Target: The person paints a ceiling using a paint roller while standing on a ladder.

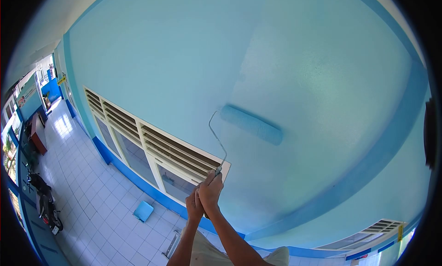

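Note:
Both hands grip the handle of a paint roller [251, 124], one above the other. My right hand [211, 188] is wrapped round the upper part of the handle, just under the bent wire frame. Lower down, my left hand [194, 205] closes round the handle too, close against the right. The roller's sleeve is coated in light blue and lies against the light blue wall [322, 72], tilted down to the right. Around and right of it the wall looks glossy, as if wet. My fingers hide most of the handle.
A louvred window [152, 141] with a cream frame is left of my hands. On the tiled floor [101, 192] below lie a blue paint tray [143, 211] and a metal object, perhaps a ladder [172, 244]. A motorbike [47, 204] and a wooden desk [38, 133] stand at far left.

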`<state>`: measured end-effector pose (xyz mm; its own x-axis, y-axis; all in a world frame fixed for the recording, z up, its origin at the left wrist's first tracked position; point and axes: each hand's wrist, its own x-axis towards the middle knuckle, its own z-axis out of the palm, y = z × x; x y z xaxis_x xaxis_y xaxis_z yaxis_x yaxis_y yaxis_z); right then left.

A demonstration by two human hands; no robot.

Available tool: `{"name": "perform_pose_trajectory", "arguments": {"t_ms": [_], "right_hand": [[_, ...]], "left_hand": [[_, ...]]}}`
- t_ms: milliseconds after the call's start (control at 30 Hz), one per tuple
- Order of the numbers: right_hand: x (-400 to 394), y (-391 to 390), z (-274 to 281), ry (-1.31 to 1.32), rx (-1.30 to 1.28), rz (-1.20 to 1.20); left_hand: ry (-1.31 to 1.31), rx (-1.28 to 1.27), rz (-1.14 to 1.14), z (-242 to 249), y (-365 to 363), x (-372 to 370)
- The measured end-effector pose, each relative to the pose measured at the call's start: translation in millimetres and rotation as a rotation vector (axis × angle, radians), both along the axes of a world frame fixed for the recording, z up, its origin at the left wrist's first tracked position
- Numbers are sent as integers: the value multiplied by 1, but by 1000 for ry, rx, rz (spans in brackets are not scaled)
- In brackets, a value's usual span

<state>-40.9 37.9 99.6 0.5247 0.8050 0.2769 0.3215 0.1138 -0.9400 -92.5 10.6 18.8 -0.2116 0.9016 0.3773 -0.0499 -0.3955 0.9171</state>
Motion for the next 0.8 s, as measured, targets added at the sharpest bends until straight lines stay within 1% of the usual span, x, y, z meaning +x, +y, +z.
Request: {"name": "perform_pose_trajectory", "arguments": {"t_ms": [33, 67, 100, 167, 200, 233, 300, 367, 433, 500, 700, 800], "right_hand": [[1, 6, 11, 1, 5, 0], [2, 11, 20, -39, 44, -15], [3, 14, 36, -79, 82, -31], [7, 19, 65, -86, 53, -29], [10, 23, 77, -91, 95, -30], [13, 26, 89, -95, 137, -31], [21, 27, 120, -92, 166, -11], [28, 30, 150, -156, 154, 13], [32, 35, 179, -162, 167, 26], [35, 46, 202, -189, 251, 19], [39, 66, 273, -202, 326, 44], [43, 72, 303, -218, 359, 53]], "left_hand": [[-15, 28, -27, 13, 5, 1], [-11, 133, 36, 18, 16, 5], [-11, 138, 35, 28, 22, 8], [-83, 159, 8, 54, 31, 13], [-72, 103, -30, 72, 30, 15], [-73, 111, -34, 84, 34, 22], [-160, 214, -3, 106, 43, 36], [-173, 247, -39, 135, 49, 42], [-203, 265, -69, 168, 53, 46], [-190, 302, -62, 194, 64, 48], [-231, 410, -133, 263, 97, 53], [-219, 474, -100, 291, 110, 59]]}}
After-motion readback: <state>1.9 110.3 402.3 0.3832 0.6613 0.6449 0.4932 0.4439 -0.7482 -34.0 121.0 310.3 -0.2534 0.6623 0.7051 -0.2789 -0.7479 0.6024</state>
